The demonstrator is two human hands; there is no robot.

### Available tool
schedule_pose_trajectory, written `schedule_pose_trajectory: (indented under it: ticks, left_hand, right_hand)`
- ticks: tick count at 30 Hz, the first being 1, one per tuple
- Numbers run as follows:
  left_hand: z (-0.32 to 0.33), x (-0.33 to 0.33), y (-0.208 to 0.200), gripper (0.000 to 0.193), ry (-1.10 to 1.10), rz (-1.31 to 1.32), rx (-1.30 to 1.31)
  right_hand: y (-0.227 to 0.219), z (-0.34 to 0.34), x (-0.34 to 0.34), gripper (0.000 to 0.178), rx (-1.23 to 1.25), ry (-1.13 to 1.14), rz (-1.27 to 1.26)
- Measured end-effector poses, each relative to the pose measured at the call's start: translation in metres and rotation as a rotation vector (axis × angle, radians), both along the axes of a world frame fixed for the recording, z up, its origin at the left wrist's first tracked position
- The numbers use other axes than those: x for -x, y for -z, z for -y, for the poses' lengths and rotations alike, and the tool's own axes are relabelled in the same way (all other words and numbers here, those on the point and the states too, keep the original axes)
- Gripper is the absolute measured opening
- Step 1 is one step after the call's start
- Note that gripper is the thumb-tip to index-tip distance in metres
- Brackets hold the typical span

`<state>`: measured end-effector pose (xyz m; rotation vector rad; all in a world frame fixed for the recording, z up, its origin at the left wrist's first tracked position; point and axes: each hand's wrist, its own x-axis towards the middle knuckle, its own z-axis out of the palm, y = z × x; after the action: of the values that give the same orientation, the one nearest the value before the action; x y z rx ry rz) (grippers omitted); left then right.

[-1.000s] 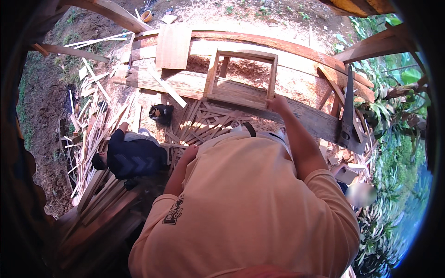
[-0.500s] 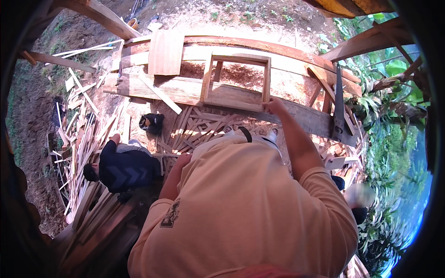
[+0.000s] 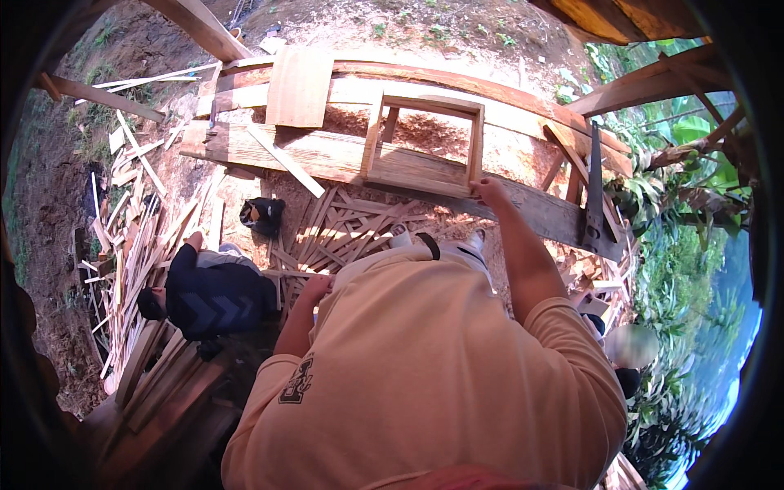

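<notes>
A rectangular wooden frame [image 3: 477, 143] rests on the plank workbench [image 3: 327, 155] in front of me. My right hand [image 3: 490, 192] is closed on its near right corner, with the arm stretched forward. My left hand [image 3: 318, 287] hangs low beside my left hip, away from the bench. Its fingers are mostly hidden, and nothing shows in it. Left of the frame, a flat wooden board [image 3: 300, 88] lies across the bench planks, and a pale narrow strip [image 3: 286, 161] slants over the near plank.
A dark tapered handsaw [image 3: 594, 188] lies across the bench's right end. Wood offcuts [image 3: 359, 233] cover the ground below, near a black bag [image 3: 262, 216]. A person in a dark top [image 3: 220, 290] is low at my left; another person [image 3: 633, 347] is partly visible at right. Timber posts [image 3: 200, 33] stand around.
The whole view has shifted slightly, so the bench and frame appear a little higher and farther right. My right hand stays on the frame's corner; my left stays by my hip.
</notes>
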<state>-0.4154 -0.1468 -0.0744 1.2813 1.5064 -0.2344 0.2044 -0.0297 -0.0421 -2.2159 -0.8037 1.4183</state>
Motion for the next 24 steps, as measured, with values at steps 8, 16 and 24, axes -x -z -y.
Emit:
schedule_pose_trajectory:
  ticks: [8,16,24]
  left_hand:
    - [0.022,0.018,0.023,0.033,0.441,-0.152,-0.237]
    - [0.013,0.019,0.016,0.044,0.039,0.008,-0.06]
    - [-0.001,-0.006,-0.029,0.041,-0.107,-0.025,-0.012]
  right_hand:
    - [-0.037,-0.001,0.029,0.047,-0.293,-0.234,0.492]
    - [-0.056,-0.008,0.058,0.048,-0.408,-0.222,0.675]
    - [-0.037,0.004,0.056,0.048,-0.44,-0.171,0.716]
